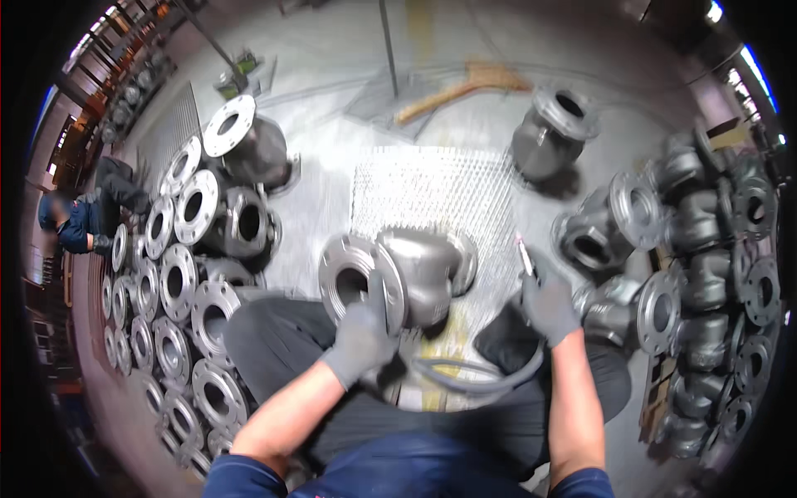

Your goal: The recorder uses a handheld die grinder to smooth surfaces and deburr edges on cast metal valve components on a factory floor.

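Note:
A grey cast-metal valve body point(423, 270) lies on its side in front of me, its round flange point(332, 286) turned toward the left. My left hand point(365, 332), in a grey glove, grips the near edge of that flange, with a finger pointing up along its face. To the right of the casting, my gloved right hand point(548, 303) is closed around a slim die grinder point(525, 256) with a pale pinkish tip. The tip points up and away from me, apart from the metal. A dark hose point(473, 383) curves below the casting toward my right hand.
Stacked flanged castings point(174, 282) crowd my left, and more castings point(693, 224) are piled at right. One casting point(548, 141) stands upright at the far right. A bright mesh mat point(423, 187) and a brown wooden piece point(465, 87) lie beyond. Another person point(79, 216) works at far left.

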`<state>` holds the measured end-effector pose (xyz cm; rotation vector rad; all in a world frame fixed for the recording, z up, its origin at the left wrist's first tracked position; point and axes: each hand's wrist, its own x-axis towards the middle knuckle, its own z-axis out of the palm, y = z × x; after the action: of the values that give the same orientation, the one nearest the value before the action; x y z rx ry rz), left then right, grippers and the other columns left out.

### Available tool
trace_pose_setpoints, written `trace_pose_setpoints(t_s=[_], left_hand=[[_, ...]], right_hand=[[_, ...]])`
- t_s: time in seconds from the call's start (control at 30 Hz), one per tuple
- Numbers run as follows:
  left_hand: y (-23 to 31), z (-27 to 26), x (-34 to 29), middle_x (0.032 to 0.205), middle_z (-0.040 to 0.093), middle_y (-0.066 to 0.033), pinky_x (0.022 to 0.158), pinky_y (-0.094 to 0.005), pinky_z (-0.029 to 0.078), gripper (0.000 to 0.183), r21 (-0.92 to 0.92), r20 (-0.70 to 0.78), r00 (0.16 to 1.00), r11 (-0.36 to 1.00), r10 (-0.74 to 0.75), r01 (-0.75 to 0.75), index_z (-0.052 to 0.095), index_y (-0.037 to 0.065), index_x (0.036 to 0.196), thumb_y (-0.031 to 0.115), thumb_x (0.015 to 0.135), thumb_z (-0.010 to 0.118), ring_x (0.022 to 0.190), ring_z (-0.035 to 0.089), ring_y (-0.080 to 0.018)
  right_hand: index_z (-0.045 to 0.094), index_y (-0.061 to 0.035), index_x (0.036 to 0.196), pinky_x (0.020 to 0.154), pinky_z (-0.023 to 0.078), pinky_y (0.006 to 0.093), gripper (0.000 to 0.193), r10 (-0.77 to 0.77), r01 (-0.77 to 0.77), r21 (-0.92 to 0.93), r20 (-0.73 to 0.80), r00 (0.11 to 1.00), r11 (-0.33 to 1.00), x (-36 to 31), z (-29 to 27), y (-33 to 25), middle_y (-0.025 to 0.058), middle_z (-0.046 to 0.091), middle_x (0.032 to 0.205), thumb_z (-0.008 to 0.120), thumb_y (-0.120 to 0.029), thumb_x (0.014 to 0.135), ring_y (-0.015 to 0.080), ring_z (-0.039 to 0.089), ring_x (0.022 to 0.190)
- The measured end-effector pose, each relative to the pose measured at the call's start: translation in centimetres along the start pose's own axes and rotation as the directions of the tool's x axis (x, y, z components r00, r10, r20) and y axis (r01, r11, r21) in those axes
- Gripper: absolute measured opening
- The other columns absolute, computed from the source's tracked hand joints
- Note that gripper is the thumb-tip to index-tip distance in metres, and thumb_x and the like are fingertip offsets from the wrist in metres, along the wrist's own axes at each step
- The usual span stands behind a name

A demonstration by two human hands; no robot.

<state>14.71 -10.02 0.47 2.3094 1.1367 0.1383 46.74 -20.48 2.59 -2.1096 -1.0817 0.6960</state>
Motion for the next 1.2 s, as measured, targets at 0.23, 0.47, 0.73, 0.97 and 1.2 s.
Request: trace_pose_setpoints(t_s=[0.23,0.47,0.73,0.97,1.2], left_hand=[[3.3,0.9,-2.9,0.103,0.07,-0.0334,0.08,-0.054,0.059,0.135,0.149,0.168,0.986,0.989,-0.001,-0.024,-0.007,-0.012,0.164,0.015,0.07,0.086,0.091,0.073,-0.0489],[5.5,-2.0,0.6,0.089,0.074,-0.0311,0.073,-0.0526,0.059,0.13,0.149,0.341,0.938,0.989,-0.06,0.009,-0.011,-0.012,0.164,0.017,0.074,0.078,0.081,0.075,-0.0455],[8.2,-1.5,11.4,0.098,0.075,-0.0301,0.08,-0.0489,0.058,0.115,0.269,0.481,0.875,0.943,0.046,-0.197,0.001,-0.008,0.168,0.016,0.077,0.066,0.091,0.075,-0.0453],[8.1,2.0,21.8,0.102,0.079,-0.0201,0.083,-0.0478,0.059,0.03,0.287,0.18,0.978,0.945,0.105,-0.154,0.08,0.003,0.103,0.023,0.081,0.072,0.097,0.077,-0.035],[4.9,5.8,27.5,0.118,0.073,-0.0171,0.099,-0.0455,0.05,0.043,0.457,-0.124,0.961,0.874,0.246,-0.164,0.073,0.007,0.117,0.039,0.087,0.074,0.113,0.069,-0.031]], right_hand=[[0.06,-0.0069,0.148,0.085,0.057,0.0423,0.049,-0.022,0.035,0.077,-0.167,0.986,0.996,-5.5,-4.0,-0.6,0.0221,0.074,0.109,0.06,-0.009,0.098,0.0332,0.073,0.095],[0.055,-0.0067,0.154,0.05,0.053,0.0294,0.055,-0.149,0.197,0.153,-0.277,0.949,0.969,-4.5,-3.9,1.5,0.0103,0.074,0.098,0.061,-0.008,0.1,0.0136,0.07,0.064],[0.056,0.0007,0.15,0.063,0.056,0.0262,0.05,-0.001,0.131,0.491,-0.256,0.967,0.861,-6.0,-5.3,-7.8,0.0107,0.072,0.107,0.053,-0.001,0.101,0.0109,0.066,0.072],[0.052,-0.0025,0.157,0.06,0.046,0.0221,0.056,0.016,0.117,0.488,-0.259,0.966,0.865,-6.6,-6.0,-8.7,0.0109,0.072,0.108,0.053,0.001,0.101,0.0052,0.057,0.07],[0.049,0.0003,0.158,0.068,0.051,0.0275,0.057,0.015,0.059,0.386,-0.186,0.983,0.92,-6.5,-6.8,-9.6,0.0159,0.074,0.119,0.054,0.0,0.102,0.0118,0.061,0.075]])
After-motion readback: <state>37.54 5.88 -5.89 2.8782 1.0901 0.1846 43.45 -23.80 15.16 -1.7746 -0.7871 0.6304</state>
